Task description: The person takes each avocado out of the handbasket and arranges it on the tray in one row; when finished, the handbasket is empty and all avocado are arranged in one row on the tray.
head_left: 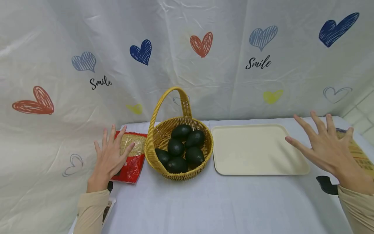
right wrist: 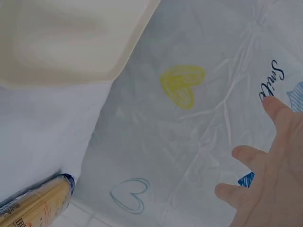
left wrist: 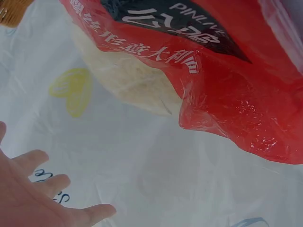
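Note:
My left hand [head_left: 109, 157] is spread with straight fingers, in front of a red bag of pasta [head_left: 131, 169] and holding nothing. In the left wrist view the pasta bag [left wrist: 227, 90] shows its red wrapper and a clear window. On the right, my right hand [head_left: 330, 146] hovers with fingers splayed, between a cream tray [head_left: 260, 149] and a yellow packet [head_left: 360, 151] that it partly covers. A yellow wicker basket [head_left: 150, 146] with a tall handle stands in the middle. Several dark green avocados [head_left: 176, 147] lie in it.
A white cloth [head_left: 210, 204] covers the table. Behind it hangs a white curtain [head_left: 222, 81] printed with hearts and "Smile". Beside the left sleeve, a white-edged item [head_left: 109, 209] is mostly hidden. Pale tiles [head_left: 362, 110] show at the far right.

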`<state>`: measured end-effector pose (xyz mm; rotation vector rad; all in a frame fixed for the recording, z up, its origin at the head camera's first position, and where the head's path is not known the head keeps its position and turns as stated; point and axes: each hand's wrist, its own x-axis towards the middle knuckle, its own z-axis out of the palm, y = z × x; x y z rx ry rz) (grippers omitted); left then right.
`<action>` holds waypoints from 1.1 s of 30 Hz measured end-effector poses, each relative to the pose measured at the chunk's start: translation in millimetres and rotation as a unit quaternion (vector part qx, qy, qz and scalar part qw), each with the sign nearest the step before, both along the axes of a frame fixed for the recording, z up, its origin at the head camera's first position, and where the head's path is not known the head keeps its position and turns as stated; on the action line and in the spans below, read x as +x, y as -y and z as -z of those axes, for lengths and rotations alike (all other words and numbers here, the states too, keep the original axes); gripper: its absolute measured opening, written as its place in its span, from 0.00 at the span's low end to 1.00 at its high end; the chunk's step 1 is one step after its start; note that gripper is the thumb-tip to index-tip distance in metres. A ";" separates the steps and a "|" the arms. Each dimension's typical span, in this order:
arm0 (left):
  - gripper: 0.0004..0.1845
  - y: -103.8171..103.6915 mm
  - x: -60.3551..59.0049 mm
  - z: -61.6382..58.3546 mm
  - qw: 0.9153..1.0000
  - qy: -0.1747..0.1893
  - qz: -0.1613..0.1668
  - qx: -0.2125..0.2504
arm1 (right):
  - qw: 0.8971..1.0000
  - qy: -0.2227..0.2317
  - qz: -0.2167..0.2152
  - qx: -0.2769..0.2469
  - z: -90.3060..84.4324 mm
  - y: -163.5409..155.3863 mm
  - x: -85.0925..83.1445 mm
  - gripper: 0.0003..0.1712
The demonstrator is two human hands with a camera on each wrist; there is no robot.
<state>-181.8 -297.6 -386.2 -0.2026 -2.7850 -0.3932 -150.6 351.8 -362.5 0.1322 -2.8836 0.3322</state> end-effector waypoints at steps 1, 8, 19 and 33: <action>0.43 -0.2 0.4 -0.2 1.000 0.000 0.000 0.000 | 1.000 0.000 -0.001 -0.001 0.4 -0.2 0.3 0.51; 0.41 -4.3 6.0 -1.8 1.000 -0.015 0.014 0.008 | 1.000 0.007 -0.007 -0.006 1.9 0.8 0.8 0.51; 0.34 -44.8 36.9 -22.8 0.961 -0.077 0.142 0.222 | 0.997 -0.010 -0.076 -0.032 -4.6 43.1 -1.9 0.50; 0.44 -106.6 61.0 -44.3 0.875 -0.041 0.291 0.384 | 0.952 -0.069 -0.279 -0.109 -15.0 169.2 -5.7 0.45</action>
